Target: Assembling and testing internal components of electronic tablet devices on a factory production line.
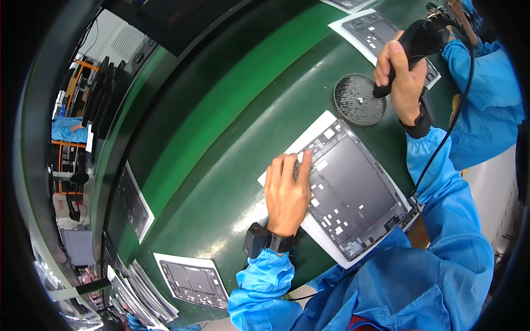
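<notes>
At upper right, the right hand (407,77) grips a corded tool (417,41), apparently loading at the dish (337,107); the left hand (288,193), spread, rests on the panel (353,171). We judge a careful lift next.

Green bench (193,215), white sheets (322,234) under dark panels (356,174), round dimpled dish (360,99)

Black tool (420,42), grey panel (356,174), green table (221,204)

Orange rack (67,143) at far left, pale louvred vent (127,40) above.
</notes>
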### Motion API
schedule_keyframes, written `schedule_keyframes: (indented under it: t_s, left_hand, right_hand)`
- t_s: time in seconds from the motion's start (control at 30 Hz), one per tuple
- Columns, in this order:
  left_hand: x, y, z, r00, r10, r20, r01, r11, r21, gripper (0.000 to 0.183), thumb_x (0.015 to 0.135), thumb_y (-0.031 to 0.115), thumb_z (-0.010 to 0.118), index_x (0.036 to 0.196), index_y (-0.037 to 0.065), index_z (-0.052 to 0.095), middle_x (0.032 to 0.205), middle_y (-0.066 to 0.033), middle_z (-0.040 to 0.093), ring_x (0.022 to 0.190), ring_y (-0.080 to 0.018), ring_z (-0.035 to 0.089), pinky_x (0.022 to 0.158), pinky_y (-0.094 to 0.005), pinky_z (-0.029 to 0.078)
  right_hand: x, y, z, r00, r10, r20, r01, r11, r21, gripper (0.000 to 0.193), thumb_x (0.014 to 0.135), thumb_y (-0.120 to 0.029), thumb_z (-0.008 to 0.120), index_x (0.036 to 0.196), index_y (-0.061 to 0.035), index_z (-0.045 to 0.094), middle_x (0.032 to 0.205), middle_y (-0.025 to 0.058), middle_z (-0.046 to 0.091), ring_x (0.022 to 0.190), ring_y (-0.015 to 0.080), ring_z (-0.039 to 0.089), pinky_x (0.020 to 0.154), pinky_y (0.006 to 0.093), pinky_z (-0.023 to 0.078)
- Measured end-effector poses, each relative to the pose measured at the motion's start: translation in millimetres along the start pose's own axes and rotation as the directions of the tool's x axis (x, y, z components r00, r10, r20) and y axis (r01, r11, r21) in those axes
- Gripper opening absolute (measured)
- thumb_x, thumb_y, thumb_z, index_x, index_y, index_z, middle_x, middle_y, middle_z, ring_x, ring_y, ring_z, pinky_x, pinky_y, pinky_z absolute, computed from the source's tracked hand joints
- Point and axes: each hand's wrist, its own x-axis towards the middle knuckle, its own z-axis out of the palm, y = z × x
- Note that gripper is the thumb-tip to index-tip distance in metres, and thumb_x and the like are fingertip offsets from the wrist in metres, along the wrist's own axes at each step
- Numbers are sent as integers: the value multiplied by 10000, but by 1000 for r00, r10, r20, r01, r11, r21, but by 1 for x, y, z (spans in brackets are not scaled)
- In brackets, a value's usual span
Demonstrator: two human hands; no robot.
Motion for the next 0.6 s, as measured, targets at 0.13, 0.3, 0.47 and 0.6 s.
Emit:
schedule_keyframes:
  t_s: [0.13, 0.3, 0.47, 0.6]
  left_hand:
    - [1, 3, 1, 1000, 1, -1, -1, 1000, 5, 473, 724, -46, 731, 1175, 95, 750, 1061, -98, 641, 1004, -299, 640, 804, -426, 538]
    - [1, 1, 2, 1000, 15, -24, -14, 1000, 27, 463, 719, -50, 736, 1159, 92, 755, 1053, -98, 646, 992, -297, 647, 803, -422, 544]
    - [2, 0, 2, 1000, 7, -25, -7, 1000, 7, 457, 718, -49, 740, 1153, 89, 756, 1052, -100, 646, 993, -297, 648, 802, -419, 544]
    - [2, 1, 1, 1000, -1, -25, 0, 1000, -10, 458, 716, -52, 744, 1152, 89, 756, 1050, -100, 644, 988, -296, 647, 794, -422, 543]
  right_hand:
    - [0, 6, -3, 1000, 11, -10, -11, 1000, -5, 200, 1094, -212, 517, 985, -52, 470, 689, 24, 483, 501, 95, 467, 474, 254, 400]
    - [-2, 5, -3, 1000, 23, 2, -23, 1000, -9, 206, 1096, -214, 518, 982, -49, 472, 682, 22, 478, 498, 92, 464, 464, 251, 405]
    - [-3, 7, -2, 1000, 26, -11, -26, 999, -30, 209, 1099, -220, 514, 993, -42, 486, 683, 22, 480, 498, 88, 466, 461, 246, 405]
    - [-3, 10, -3, 1000, 10, 0, -10, 999, -53, 211, 1101, -223, 511, 998, -39, 493, 685, 21, 482, 501, 89, 470, 461, 244, 404]
